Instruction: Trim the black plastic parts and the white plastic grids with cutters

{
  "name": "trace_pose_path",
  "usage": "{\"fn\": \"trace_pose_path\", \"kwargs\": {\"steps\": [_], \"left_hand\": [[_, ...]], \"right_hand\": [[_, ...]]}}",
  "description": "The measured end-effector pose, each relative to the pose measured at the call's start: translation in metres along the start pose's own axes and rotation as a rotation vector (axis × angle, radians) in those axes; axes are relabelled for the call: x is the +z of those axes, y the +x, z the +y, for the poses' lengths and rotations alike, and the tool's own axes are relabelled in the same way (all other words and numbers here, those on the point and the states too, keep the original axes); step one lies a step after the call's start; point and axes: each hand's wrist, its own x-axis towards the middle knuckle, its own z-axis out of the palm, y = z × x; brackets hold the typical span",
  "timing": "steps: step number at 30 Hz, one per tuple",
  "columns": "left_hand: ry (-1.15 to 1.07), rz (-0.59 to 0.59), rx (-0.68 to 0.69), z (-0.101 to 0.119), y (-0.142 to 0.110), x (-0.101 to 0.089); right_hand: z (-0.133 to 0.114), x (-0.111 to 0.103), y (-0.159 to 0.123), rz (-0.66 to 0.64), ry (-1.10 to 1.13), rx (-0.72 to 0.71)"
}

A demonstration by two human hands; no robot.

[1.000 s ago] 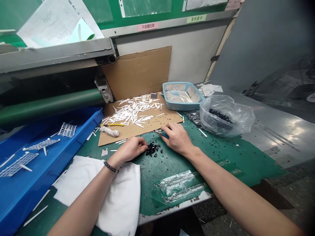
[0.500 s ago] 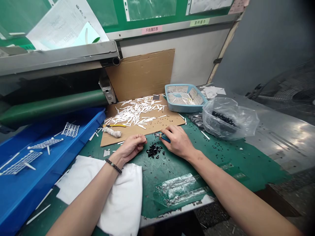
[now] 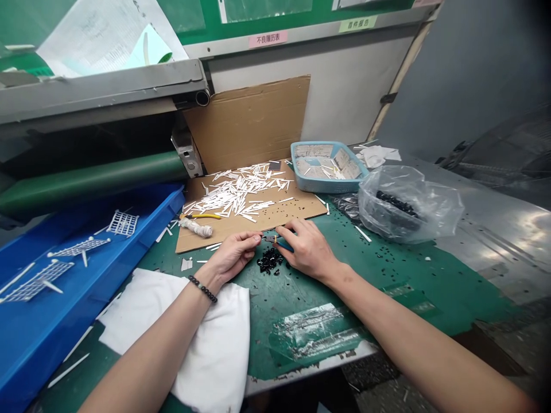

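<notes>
My left hand (image 3: 232, 255) rests on the green mat, fingers pinched together at their tips near the cardboard edge; what they pinch is too small to name. My right hand (image 3: 305, 248) is closed on a small blue-handled cutter (image 3: 278, 241) whose tip points toward the left fingertips. Between the two hands lies a little heap of black plastic bits (image 3: 270, 262). On the cardboard sheet (image 3: 297, 209) just beyond is a spread of several white plastic sticks (image 3: 236, 195).
A blue bin (image 3: 64, 298) with white grid parts stands left. White cloth (image 3: 206, 344) lies under my left forearm. A light blue tray (image 3: 327, 183) and a clear bag of black parts (image 3: 404, 206) sit right. Yellow-handled pliers (image 3: 202, 217) lie on the cardboard.
My left hand's fingers moved up and right to meet the cutter tip. The right hand barely shifted. The camera view tilted slightly.
</notes>
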Motion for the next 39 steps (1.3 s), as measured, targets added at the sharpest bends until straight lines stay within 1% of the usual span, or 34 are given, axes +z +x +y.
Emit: {"fn": "trace_pose_path", "kwargs": {"steps": [12,21,23,25,28,32,34,36,37,39], "left_hand": [[0.015,0.043,0.013,-0.003,0.001,0.002],[0.078,0.073,-0.011,-0.003,0.001,0.003],[0.098,0.082,-0.007,-0.003,0.001,0.005],[0.102,0.078,0.001,-0.003,0.000,0.005],[0.027,0.048,0.023,-0.002,-0.001,0.002],[-0.173,0.003,-0.050,0.005,-0.002,-0.008],[-0.190,-0.039,-0.063,0.009,-0.003,-0.012],[-0.066,-0.074,-0.047,0.012,-0.004,-0.014],[0.062,-0.083,-0.035,0.014,-0.006,-0.015],[0.426,-0.103,0.002,0.017,-0.009,-0.016]], "right_hand": [[-0.002,-0.001,0.000,-0.027,-0.082,0.015],[-0.007,0.000,-0.002,-0.080,-0.245,-0.045],[-0.008,0.000,-0.003,-0.096,-0.253,-0.046],[-0.008,0.001,-0.003,-0.080,-0.235,-0.039],[-0.004,0.002,-0.002,-0.011,-0.190,-0.004],[0.006,0.004,-0.003,0.047,-0.163,0.057],[0.010,0.006,-0.004,0.046,-0.155,0.076],[0.012,0.008,-0.004,0.041,-0.149,0.082],[0.013,0.008,-0.005,0.038,-0.147,0.084],[0.013,0.009,-0.005,0.032,-0.145,0.086]]}}
